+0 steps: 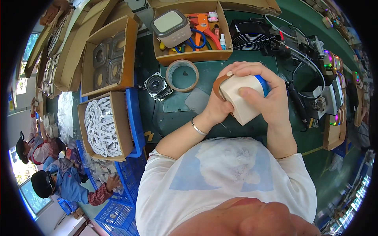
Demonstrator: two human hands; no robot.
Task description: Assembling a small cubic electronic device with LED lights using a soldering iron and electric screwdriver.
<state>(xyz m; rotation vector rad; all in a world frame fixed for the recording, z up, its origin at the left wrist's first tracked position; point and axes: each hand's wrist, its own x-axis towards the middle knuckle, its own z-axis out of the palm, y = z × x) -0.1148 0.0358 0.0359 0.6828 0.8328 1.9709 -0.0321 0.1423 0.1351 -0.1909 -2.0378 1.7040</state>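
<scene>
Above the bench, close in front of my chest, both hands hold a cream rounded box with a brown strap at its left end and a blue patch on its right. My left hand grips the strap end, its thumb against the box's lower edge. My right hand wraps over the top and right side, thumb pressed on the near face. On the bench to the left lie a small square speaker driver, a roll of tan tape and a grey rounded square plate. What faces away from me on the box is hidden.
A cardboard box holds pliers and bottles, with a grey-lidded case on top. Leftward are a carton of dark frames and one of white rings. Rightward stand a black fan and a cabled device. Other people work far left.
</scene>
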